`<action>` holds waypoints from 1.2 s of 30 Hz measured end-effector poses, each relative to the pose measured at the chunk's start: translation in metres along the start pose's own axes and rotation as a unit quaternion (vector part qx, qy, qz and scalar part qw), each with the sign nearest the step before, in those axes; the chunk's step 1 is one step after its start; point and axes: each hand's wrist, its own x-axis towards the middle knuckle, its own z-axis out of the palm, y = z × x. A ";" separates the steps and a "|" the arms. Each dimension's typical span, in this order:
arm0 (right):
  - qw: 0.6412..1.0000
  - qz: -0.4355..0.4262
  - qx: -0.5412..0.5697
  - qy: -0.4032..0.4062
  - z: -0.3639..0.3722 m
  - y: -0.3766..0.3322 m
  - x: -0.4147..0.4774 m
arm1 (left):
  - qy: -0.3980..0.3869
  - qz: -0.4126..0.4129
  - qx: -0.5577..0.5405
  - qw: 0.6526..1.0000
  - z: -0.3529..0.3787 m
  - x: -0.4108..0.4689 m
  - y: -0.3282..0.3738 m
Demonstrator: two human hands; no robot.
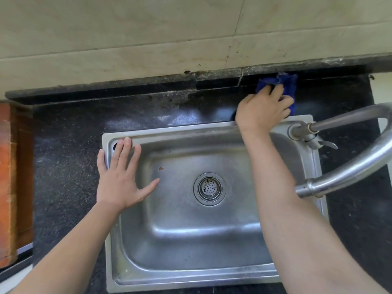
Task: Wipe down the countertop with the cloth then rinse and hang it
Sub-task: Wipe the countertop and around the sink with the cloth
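Wiping the back strip of the countertop behind the sink.

The blue cloth (285,84) sits bunched at about one o'clock from the drain (209,188), on the black stone countertop (70,145) where it meets the raised back ledge (127,85). The right hand (263,109) presses down on it with fingers curled over the folds, gripping it, likely to push it into the grimy seam along the ledge. The left hand (121,177) lies flat with fingers spread, holding nothing, on the sink (191,272) rim at about ten o'clock from the drain, apparently a brace for the long reach across the basin. The tap (350,164) curves in from three o'clock, its spout off to the right of the basin, with no water visible. An orange-brown block (8,177) stands at nine o'clock. No brand, label or writing can be read anywhere.
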 end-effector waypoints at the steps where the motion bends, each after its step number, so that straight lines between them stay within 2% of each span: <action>1: 0.998 -0.059 0.005 -0.017 -0.002 -0.009 -0.019 | 0.000 0.000 -0.001 1.000 -0.001 0.000 0.000; 4: 0.953 -0.290 -0.010 -0.084 -0.004 -0.031 -0.066 | 0.003 -0.001 -0.014 1.000 -0.001 -0.001 0.000; 6: 0.921 -0.371 -0.007 -0.114 -0.010 -0.032 -0.060 | 0.009 0.001 -0.020 1.000 -0.001 -0.001 0.000; 8: 0.922 -0.375 -0.020 -0.094 -0.010 -0.016 -0.045 | 0.011 0.005 -0.025 1.000 -0.001 -0.001 -0.001; 11: 0.951 -0.301 -0.017 -0.069 -0.004 0.011 -0.040 | 0.016 0.010 -0.025 0.999 0.001 -0.002 -0.003; 17: 0.964 -0.216 -0.013 -0.152 -0.013 -0.012 -0.043 | 0.021 0.020 -0.081 0.996 -0.005 -0.004 -0.009; 21: 0.967 -0.181 0.001 -0.179 -0.011 -0.041 -0.063 | 0.054 0.056 -0.187 0.979 -0.008 -0.009 -0.022; 23: 0.964 -0.197 0.008 -0.177 -0.005 -0.076 -0.096 | 0.089 0.050 -0.220 0.970 -0.009 -0.018 -0.037; 26: 0.949 -0.265 0.010 -0.174 0.006 -0.134 -0.156 | 0.131 0.002 -0.214 0.968 -0.002 -0.042 -0.072; 30: 0.907 -0.366 0.013 -0.206 0.015 -0.180 -0.201 | 0.108 -0.010 -0.171 0.979 0.018 -0.069 -0.118; 33: 0.898 -0.398 -0.039 -0.184 0.009 -0.169 -0.188 | 0.064 -0.006 -0.140 0.988 0.028 -0.074 -0.138; 36: 0.927 -0.351 -0.090 -0.101 0.004 -0.122 -0.154 | 0.034 -0.008 -0.123 0.992 0.033 -0.074 -0.144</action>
